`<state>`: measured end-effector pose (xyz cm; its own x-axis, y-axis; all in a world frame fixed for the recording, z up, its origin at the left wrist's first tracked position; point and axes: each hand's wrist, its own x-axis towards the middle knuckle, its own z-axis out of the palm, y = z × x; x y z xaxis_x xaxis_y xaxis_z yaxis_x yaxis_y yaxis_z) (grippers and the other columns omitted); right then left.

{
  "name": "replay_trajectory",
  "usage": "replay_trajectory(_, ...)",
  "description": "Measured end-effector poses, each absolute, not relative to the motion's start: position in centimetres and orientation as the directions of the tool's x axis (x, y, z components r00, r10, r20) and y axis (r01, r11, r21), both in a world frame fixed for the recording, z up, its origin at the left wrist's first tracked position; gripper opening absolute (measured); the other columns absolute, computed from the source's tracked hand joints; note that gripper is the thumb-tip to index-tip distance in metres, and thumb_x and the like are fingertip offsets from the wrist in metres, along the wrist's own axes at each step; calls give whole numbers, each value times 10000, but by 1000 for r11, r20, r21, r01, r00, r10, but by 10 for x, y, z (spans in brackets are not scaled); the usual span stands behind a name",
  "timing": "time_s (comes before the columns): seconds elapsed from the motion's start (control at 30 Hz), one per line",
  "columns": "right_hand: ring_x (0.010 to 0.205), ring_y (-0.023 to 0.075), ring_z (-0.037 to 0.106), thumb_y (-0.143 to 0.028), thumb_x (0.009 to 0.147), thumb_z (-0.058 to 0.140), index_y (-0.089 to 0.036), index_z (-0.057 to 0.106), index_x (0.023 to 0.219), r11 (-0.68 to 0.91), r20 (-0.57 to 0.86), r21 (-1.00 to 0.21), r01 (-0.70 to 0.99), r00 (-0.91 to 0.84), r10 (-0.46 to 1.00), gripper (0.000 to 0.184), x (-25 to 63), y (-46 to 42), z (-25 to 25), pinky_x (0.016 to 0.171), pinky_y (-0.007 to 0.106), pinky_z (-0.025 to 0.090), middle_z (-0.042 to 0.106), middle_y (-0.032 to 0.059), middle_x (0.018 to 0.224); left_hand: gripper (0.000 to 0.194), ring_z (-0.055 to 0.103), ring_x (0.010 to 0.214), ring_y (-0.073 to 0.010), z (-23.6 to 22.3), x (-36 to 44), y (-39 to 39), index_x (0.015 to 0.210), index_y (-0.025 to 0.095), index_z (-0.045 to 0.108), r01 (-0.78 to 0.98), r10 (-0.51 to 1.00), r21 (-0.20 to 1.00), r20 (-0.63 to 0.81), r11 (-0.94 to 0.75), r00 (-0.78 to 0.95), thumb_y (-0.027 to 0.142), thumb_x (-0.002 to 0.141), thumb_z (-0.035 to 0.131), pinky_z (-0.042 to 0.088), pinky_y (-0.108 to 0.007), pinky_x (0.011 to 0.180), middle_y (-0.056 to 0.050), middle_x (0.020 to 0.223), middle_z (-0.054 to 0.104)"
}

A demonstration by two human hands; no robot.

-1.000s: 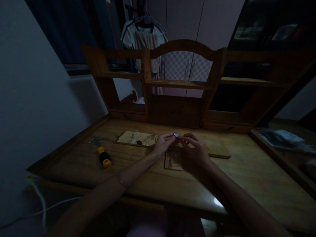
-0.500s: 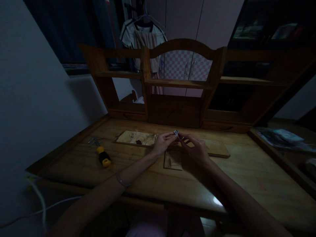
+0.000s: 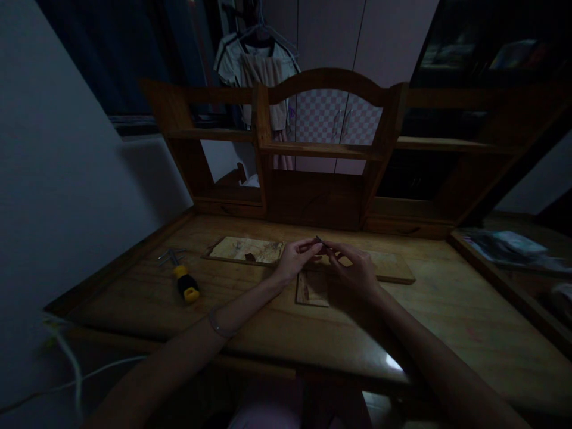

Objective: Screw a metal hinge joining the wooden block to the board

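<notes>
Both forearms are seen bare, without sleeves. A thin bracelet [image 3: 217,325] is worn on the left wrist, below the left hand [image 3: 292,261]. Pink clothing is glimpsed beneath.

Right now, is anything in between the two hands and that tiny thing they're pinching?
No. Both the left hand and right hand pinch the small piece directly with their fingertips, above the desk; nothing visible sits between.

A single head-worn camera looks forward and down from above the seated person's arms, close over the wooden desk [image 3: 447,310]. It faces the shelf unit [image 3: 328,149] at the desk's back, with the wall [image 3: 58,179] on the left edge.
</notes>
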<state>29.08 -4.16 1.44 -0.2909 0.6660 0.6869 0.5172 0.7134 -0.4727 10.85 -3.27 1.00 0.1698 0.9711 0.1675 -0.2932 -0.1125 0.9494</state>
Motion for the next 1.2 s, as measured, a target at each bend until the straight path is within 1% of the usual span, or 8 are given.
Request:
replay_trajectory(0.2,958,192,686,-234,914,567,-287,658,1199,727,674,-483,488,-323,664,303,291,-44,18,827,370,567,718,31,1112,487,721,887,-257,8,108,-31,1029,101,722,-326,974,939,166,-108,155,417,672,819,584,-422,864,-114,976,756)
replay_trajectory(0.33,963,182,679,-234,921,562,-293,658,1202,726,669,-497,475,-324,669,302,290,-46,19,813,351,566,711,26,1131,464,724,861,-255,9,107,-31,981,94,729,-337,977,935,160,-105,138,407,654,832,579,-429,879,-111,948,757)
replay_trajectory(0.43,954,177,678,-236,916,570,-287,661,1199,729,674,-506,462,-316,668,301,289,-45,19,797,338,568,712,24,1128,470,724,863,-253,9,107,-31,994,92,726,-334,975,936,166,-109,146,400,655,833,576,-429,884,-114,962,754)
replay_trajectory(0.57,954,182,681,-236,917,563,-294,664,1195,730,679,-502,463,-312,665,301,289,-45,20,814,348,570,711,21,1132,473,725,868,-247,9,107,-32,1022,97,724,-337,974,935,167,-107,153,392,667,829,573,-426,890,-110,977,755)
replay_trajectory(0.77,976,184,678,-228,919,559,-291,655,1206,736,688,-484,473,-315,654,309,289,-45,20,841,344,561,712,17,1129,477,728,840,-249,8,108,-31,1002,93,734,-331,976,935,174,-124,128,424,669,818,572,-427,891,-110,942,761)
replay_trajectory(0.9,960,174,681,-228,917,566,-278,658,1196,739,695,-485,468,-306,650,298,290,-45,19,850,335,557,715,20,1117,486,724,884,-258,8,107,-31,1024,94,730,-323,969,938,189,-130,158,439,689,801,567,-426,895,-120,984,756)
replay_trajectory(1.03,1014,169,664,-211,920,561,-281,647,1216,737,686,-485,472,-317,655,316,290,-43,17,895,334,539,705,12,1142,464,725,887,-261,8,107,-31,1005,105,738,-322,969,939,181,-119,168,468,718,770,570,-420,880,-114,965,760)
replay_trajectory(1.2,998,160,663,-189,916,557,-300,634,1239,741,678,-492,457,-334,655,350,291,-42,16,865,316,546,694,1,1169,458,727,898,-278,9,108,-33,974,112,746,-322,978,941,156,-104,141,509,746,729,578,-410,850,-124,951,763)
